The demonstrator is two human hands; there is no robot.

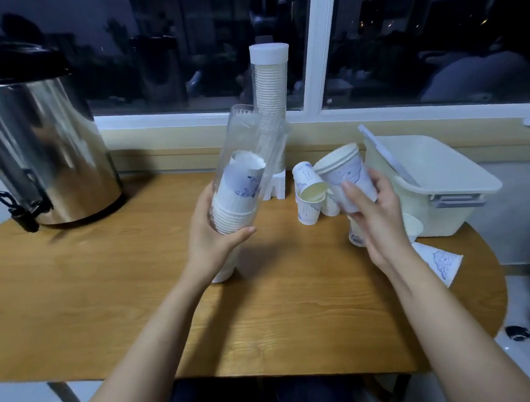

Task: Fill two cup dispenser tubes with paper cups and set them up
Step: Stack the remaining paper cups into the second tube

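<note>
the left hand (211,236) grips a tilted clear tube (248,158) (cups stacked inside, apparently crooked on top); the right hand (372,206) pinches a paper cup (346,176) just right of it, above the table (107,290).

Clear tube (250,145) leaned tilted above worktop (107,290), partly filled with nested cups (233,212). Capped tube (270,84) stood upright behind, full. Printed cup (348,176) was raised, tilted; loose cups (308,208) lay on worktop.
</note>
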